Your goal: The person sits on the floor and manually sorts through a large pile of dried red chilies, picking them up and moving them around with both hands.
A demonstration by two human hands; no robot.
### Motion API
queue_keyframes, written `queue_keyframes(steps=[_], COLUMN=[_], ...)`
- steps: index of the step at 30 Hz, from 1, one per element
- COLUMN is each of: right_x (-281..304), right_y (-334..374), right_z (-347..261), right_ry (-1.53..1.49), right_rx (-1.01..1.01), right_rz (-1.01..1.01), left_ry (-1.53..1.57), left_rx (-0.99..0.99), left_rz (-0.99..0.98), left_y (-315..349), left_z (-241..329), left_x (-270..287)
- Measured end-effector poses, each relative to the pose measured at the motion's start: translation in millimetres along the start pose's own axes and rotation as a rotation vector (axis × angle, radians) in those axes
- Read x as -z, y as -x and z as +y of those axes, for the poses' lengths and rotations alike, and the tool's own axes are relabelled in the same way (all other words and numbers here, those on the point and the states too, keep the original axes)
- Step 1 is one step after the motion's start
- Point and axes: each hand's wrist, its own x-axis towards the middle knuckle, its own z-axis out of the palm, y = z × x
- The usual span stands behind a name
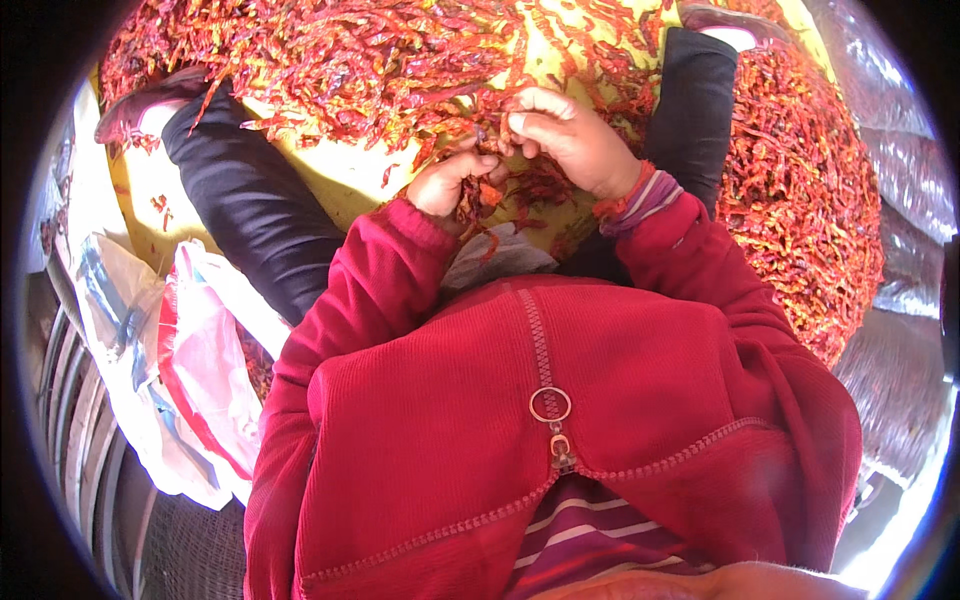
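Bright daylight, glare washes out parts of the sheet (pixel 325 178) and bag (pixel 212 375), jacket (pixel 430 400) more evenly lit, fisheye bending toward the rim, black corners with blue fringing.

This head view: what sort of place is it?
Probably a chilli-handling workspace: dried red chillies spread over a yellow surface, a large chilli heap on the right, and a red-and-white plastic bag on the left.

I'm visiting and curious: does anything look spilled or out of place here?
A few wrinkled, dried red chili peppers lie stray on the flat yellow sheet at left, apart from the main heap. Otherwise, nothing stands out.
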Motion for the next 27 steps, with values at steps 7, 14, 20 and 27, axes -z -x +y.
queue_keyframes(steps=[7, 14, 20, 27], right_x=[-17, -14, -18, -5], right_y=[1, 7, 11, -3], right_z=[1, -12, -4, -25], right_ry=[0.222, 0.369, 0.625, 0.596], right_rx=[0.107, 0.257, 0.379, 0.437], right_rz=[-0.026, -0.162, -0.118, -0.151], left_ry=[0.016, 0.012, -0.172, -0.325], left_rx=[0.057, 0.083, 0.031, 0.131], left_rz=[0.077, 0.033, 0.087, 0.190], left_y=[17, 24, 19, 9], left_z=[10, 9, -2, -17], left_x=[-12, -17, 1, 24])
